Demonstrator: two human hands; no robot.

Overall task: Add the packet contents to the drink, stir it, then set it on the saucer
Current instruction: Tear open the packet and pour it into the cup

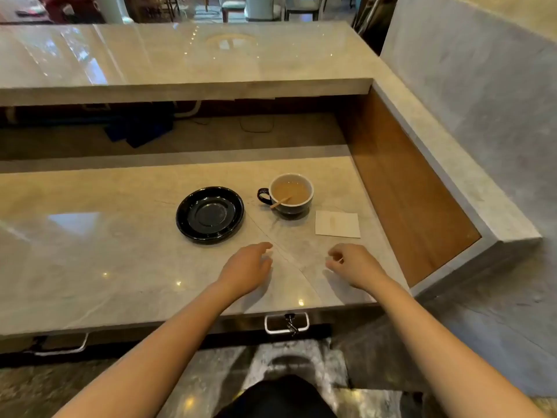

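Note:
A dark cup (291, 193) with a white inside holds a light brown drink, and a wooden stirrer (281, 202) leans in it. The cup stands on the stone counter, right of an empty black saucer (209, 214). A flat white packet (337, 223) lies to the right of the cup, nearer to me. My left hand (248, 267) hovers over the counter below the saucer, fingers loosely apart and holding nothing. My right hand (351, 263) is below the packet, fingers curled, and something small and pale seems pinched at its fingertips.
A raised stone ledge (187, 86) runs across the back above a dark recess. A wooden side panel (401, 188) and a stone wall close off the right. A metal handle with a key (287, 322) sits under the counter's front edge.

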